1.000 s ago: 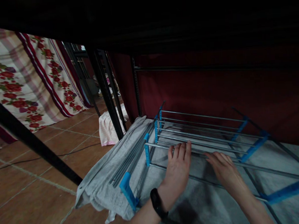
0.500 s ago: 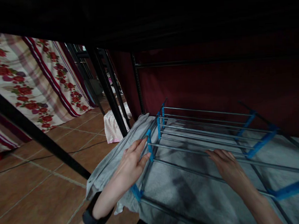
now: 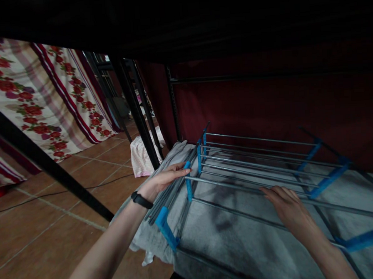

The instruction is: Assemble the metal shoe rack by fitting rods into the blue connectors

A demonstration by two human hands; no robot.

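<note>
A rack of thin metal tubes (image 3: pixel 240 213) joined by blue plastic connectors lies across a grey blanket. My left hand (image 3: pixel 168 176), with a black band on its wrist, is closed about the top of a blue connector (image 3: pixel 189 190) at the rack's left side. Over a long grey tube in the middle, my right hand (image 3: pixel 285 203) curls its fingers; their undersides are hidden. Nearer to me, another blue connector (image 3: pixel 166 230) sticks up at a tilt. Several loose grey tubes (image 3: pixel 160 207) lie on the blanket beneath my left forearm and hand.
The grey blanket (image 3: pixel 242 249) covers a bed under a dark upper bunk. Black metal posts (image 3: pixel 138 113) stand at the left, with a dark red cloth (image 3: pixel 266 110) behind. A floral curtain (image 3: pixel 47 101) hangs beyond the tiled floor (image 3: pixel 31 231), where a cable (image 3: pixel 61 193) runs.
My left hand has turned and moved up from the connector's side to its top, uncovering the loose tubes and the near connector. The right hand stays at the same tube.
</note>
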